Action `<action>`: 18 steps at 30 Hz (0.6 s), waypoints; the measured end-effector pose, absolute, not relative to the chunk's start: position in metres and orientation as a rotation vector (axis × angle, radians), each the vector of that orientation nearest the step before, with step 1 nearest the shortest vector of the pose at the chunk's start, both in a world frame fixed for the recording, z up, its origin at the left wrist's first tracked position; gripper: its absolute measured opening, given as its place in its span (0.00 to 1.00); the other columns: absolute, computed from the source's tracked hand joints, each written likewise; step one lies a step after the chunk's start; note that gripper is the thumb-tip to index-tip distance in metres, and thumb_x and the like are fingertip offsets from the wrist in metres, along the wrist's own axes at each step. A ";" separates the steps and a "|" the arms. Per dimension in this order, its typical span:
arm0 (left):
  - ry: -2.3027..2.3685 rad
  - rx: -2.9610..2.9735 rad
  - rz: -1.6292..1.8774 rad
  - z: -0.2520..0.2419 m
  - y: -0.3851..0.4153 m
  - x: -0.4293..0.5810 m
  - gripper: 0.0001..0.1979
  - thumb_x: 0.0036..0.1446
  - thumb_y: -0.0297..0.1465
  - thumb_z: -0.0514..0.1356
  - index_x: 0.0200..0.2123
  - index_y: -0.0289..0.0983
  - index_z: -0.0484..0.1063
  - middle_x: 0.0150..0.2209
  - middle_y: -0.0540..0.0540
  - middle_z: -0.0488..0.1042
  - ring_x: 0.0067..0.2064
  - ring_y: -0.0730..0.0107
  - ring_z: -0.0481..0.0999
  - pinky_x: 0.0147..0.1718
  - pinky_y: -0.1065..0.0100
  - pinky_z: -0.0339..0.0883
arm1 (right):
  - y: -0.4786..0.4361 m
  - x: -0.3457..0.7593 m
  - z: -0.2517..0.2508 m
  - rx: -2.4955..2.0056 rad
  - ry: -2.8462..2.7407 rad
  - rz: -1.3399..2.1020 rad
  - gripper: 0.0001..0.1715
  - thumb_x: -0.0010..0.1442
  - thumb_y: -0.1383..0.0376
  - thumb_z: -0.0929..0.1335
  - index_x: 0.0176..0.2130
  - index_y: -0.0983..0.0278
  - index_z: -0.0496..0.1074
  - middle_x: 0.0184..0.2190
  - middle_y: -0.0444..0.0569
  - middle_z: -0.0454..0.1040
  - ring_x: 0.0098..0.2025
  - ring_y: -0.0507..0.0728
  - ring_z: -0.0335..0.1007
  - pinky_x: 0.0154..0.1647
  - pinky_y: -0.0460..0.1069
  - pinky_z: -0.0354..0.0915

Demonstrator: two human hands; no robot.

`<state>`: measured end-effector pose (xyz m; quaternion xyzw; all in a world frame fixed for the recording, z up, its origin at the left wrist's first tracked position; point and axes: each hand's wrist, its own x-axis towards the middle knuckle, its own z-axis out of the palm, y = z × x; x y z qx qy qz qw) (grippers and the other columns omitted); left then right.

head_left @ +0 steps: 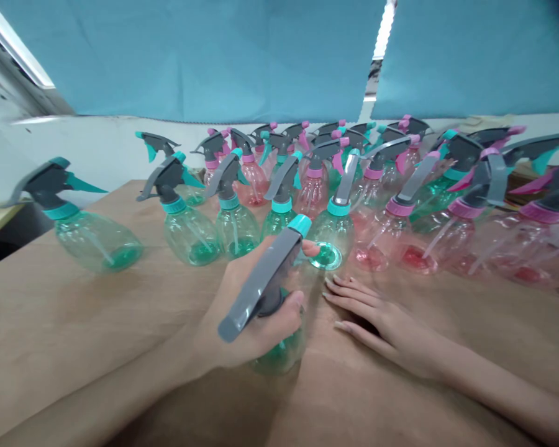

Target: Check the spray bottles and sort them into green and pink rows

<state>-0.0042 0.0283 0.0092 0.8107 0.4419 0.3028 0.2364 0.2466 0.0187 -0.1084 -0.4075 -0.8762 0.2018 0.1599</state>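
My left hand (256, 310) is wrapped round the neck of a green spray bottle (284, 354) close to me. Its grey spray head with a turquoise nozzle points away and slightly right, and the fingers hide most of the neck. My right hand (372, 310) lies palm down on the brown tabletop (345, 397), fingers stretched out towards the held bottle and touching nothing else. Just beyond the two hands stands another green spray bottle (333, 236), upright, with a turquoise collar.
More green spray bottles (190, 236) stand to the left, one of them (97, 242) apart at the far left. Pink spray bottles (417, 242) crowd the right side, with several mixed rows behind. A blue sheet (261, 62) covers the wall at the back.
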 end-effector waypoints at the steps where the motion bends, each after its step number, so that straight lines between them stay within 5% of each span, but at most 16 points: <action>1: 1.168 2.182 0.823 0.009 0.028 -0.004 0.26 0.51 0.29 0.54 0.55 0.37 0.68 0.24 0.56 0.69 0.16 0.75 0.61 0.19 0.71 0.66 | 0.019 0.247 -0.108 -1.159 -2.493 0.578 0.27 0.70 0.56 0.61 0.66 0.57 0.61 0.67 0.48 0.60 0.70 0.61 0.50 0.69 0.64 0.52; 18: 1.131 2.064 0.835 0.008 0.027 -0.002 0.26 0.49 0.28 0.56 0.54 0.41 0.67 0.25 0.56 0.65 0.18 0.77 0.54 0.19 0.73 0.60 | 0.019 0.247 -0.110 -1.149 -2.478 0.593 0.27 0.70 0.56 0.62 0.65 0.57 0.61 0.67 0.48 0.60 0.70 0.62 0.51 0.68 0.64 0.53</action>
